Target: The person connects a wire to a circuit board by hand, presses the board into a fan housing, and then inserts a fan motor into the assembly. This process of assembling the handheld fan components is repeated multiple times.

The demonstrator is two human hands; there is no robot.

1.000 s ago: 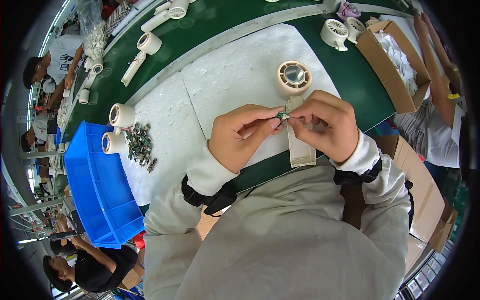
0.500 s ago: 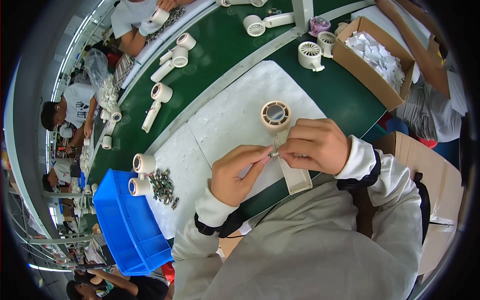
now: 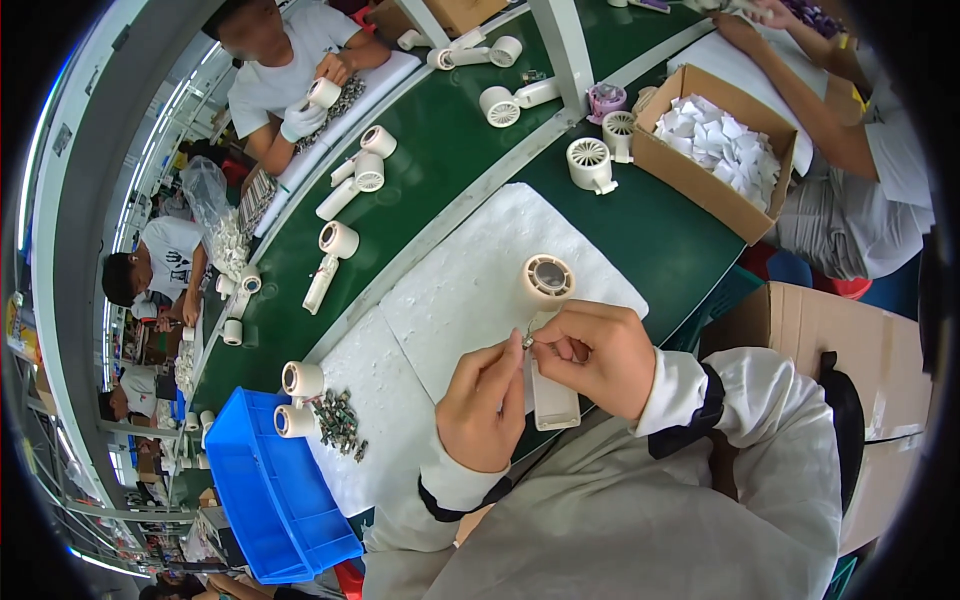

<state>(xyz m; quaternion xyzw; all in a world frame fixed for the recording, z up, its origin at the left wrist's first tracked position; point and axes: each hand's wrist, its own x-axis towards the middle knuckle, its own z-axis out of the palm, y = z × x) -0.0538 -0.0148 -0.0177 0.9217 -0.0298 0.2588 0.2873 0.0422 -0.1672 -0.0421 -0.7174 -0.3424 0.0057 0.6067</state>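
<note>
My left hand (image 3: 480,410) pinches a small electronic part (image 3: 528,341) between thumb and forefinger. From the other side, the fingertips of my right hand (image 3: 605,358) close on the same spot, where a thin wire seems to run. Fingers cover most of this part, so its exact kind is unclear. Directly beneath lies a cream handheld fan (image 3: 548,276), its round head pointing away from me. The hollow fan handle (image 3: 556,402) shows its open inside and reaches toward my lap, partly under my right hand.
A white foam sheet (image 3: 450,270) covers the bench. To the left are a pile of small circuit boards (image 3: 338,422), two fan heads (image 3: 300,379) and a blue bin (image 3: 262,480). A carton of white pieces (image 3: 655,160) stands far right. Co-workers sit across the green conveyor (image 3: 420,150).
The whole picture has shifted, with the bench now lower in view. Both hands stay together at the small part above the fan; the fingers have moved only slightly.
</note>
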